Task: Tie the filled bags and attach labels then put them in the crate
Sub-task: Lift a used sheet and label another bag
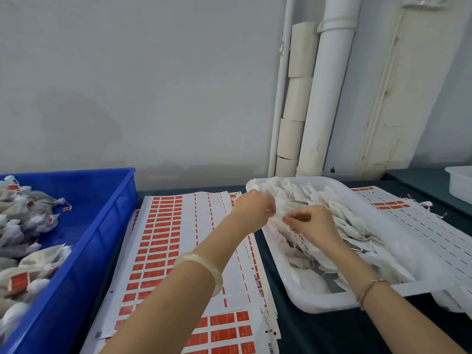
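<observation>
Here, table [301,335]: dark teal, running across the lower view, mostly covered.
Room: plain grey-white wall [127,85] behind; at 1 o'clock, a corner with two white pipes [329,98], one thick and one thin, and a beige segmented column between them.
Blue crate [115,200]: one, at 9 o'clock, holding many tied bags [30,221] with red labels; too heaped to count.
White tray [319,302]: one at 4 o'clock, full of untied white bags [357,226] with loose strings; too many to count.
Second tray [459,182]: one, cut off by the frame at 3 o'clock.
Label sheets [163,238]: a fanned stack at 6 o'clock, between crate and tray, with rows of red labels and peeled gaps; one more sheet [421,226] at 3 o'clock, partly under the tray.
Left hand [252,208]: over the tray's near-left corner, grip narrow, fingertips pinching a bag [275,222].
Right hand [311,223]: just beside it, grip narrow, pinching the same bag or its string; which one, I cannot tell.
Wrists: one pale bangle [201,267] on the left, one thin chain bracelet [370,287] on the right.
</observation>
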Motion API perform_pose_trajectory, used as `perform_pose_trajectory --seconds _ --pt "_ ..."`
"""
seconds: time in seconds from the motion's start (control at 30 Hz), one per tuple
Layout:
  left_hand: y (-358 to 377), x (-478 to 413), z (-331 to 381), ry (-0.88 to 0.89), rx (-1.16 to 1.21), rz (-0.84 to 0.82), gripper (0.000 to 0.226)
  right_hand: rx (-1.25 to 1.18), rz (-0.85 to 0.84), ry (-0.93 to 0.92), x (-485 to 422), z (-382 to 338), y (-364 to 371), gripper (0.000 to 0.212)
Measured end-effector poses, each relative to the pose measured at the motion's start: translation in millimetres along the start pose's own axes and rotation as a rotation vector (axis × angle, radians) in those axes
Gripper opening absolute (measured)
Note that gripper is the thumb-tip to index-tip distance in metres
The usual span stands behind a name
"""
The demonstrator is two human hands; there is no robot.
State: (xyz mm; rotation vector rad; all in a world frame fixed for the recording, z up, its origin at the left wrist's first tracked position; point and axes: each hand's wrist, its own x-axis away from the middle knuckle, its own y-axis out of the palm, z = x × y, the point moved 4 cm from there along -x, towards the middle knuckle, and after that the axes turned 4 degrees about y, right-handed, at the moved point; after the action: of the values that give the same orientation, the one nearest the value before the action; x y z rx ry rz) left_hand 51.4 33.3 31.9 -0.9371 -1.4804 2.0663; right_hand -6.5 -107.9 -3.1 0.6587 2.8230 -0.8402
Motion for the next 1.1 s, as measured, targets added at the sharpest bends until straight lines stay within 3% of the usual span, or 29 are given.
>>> perform_pose_trajectory --seconds 0.1,0.3,0.57,0.73,0.93,1.03,1.1 --pt "-9.3 4.1 2.7 0.059 0.022 0.109 0.018 -0.075 0.031 0.01 -1.2 -5.3 -7.4 0.003" --pt "-38.0 21.2 -2.5 0.102 0.187 0.314 0.012 -0.22 0.072 -0.036 0.6 -35.6 -15.8 0.002" --pt "-70.0 79.2 -32.7 0.042 0.534 0.376 0.008 -0.459 -0.07 -0.113 29.4 -85.0 10.0 0.004" --pt "-60.2 133.0 -61.3 -0.136 0.738 0.362 0.005 -0.467 -0.216 -0.117 56.6 -93.8 58.3 0.007" --pt "-5.0 199.8 -98.5 -0.454 1.074 0.277 0.008 -0.391 -0.254 -0.058 99.4 -60.1 144.6 0.006" --pt "22.6 215.4 -111.1 -0.698 1.145 0.407 0.01 -0.433 -0.21 -0.031 113.3 -45.7 176.6 0.019" --pt "34.9 218.4 -112.8 -0.764 1.26 0.476 0.016 -0.44 -0.225 -0.077 122.1 -43.6 189.9 0.025"
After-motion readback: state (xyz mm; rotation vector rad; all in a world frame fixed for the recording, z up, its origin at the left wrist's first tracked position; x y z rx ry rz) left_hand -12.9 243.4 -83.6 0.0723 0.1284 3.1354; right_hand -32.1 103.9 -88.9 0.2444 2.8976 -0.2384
